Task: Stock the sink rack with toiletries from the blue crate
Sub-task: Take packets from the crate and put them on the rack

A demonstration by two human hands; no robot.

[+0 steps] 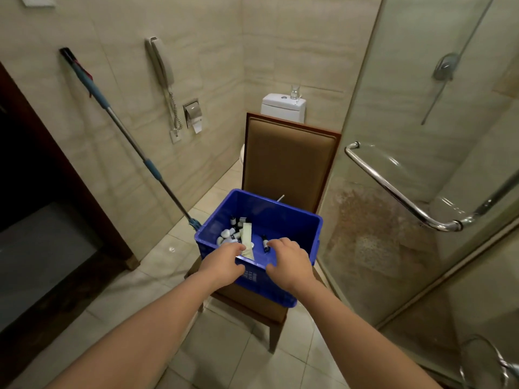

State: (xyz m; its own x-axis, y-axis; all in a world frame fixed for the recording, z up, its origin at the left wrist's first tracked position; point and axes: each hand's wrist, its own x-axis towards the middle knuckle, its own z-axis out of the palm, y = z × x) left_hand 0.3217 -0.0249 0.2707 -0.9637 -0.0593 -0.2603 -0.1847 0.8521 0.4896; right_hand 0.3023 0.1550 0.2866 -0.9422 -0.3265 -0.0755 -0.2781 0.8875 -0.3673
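The left hand and the right hand are nearest, both at the near rim of the crate. On each hand the fingers curl over the rim to the inside and the thumb lies on the outer wall, so both hold the crate and no toiletry. The crate stands on a chair. Inside it, at the left, lie small bottles and a pale sachet; one dark bottle lies just beside the right fingers. The sink rack is not in view. I judge this as the start: nothing is picked yet. Next, either lift the crate level with both hands, or release one hand and take a bottle.
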